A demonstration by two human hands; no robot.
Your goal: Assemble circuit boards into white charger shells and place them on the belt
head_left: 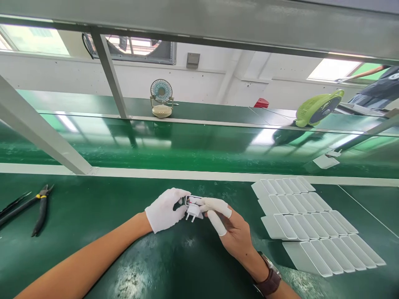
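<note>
A small white plug adapter (193, 210) with two metal pins is held between my hands above the green bench. Its housing looks opened, with tiny parts showing inside, too small to make out. My left hand (166, 209), in a white glove, grips the adapter's left side between thumb and fingers. On its right side, my right hand (229, 224) pinches it, with white finger cots on the thumb and fingers. The fingers hide part of the housing.
Rows of white plastic covers (314, 222) lie at the right. Black-handled cutting pliers (42, 207) and tweezers (14, 203) rest at the left. Beyond the white rail stand a beige fan (161, 97) and a green fan (319, 109). A person (378, 89) is at the far right.
</note>
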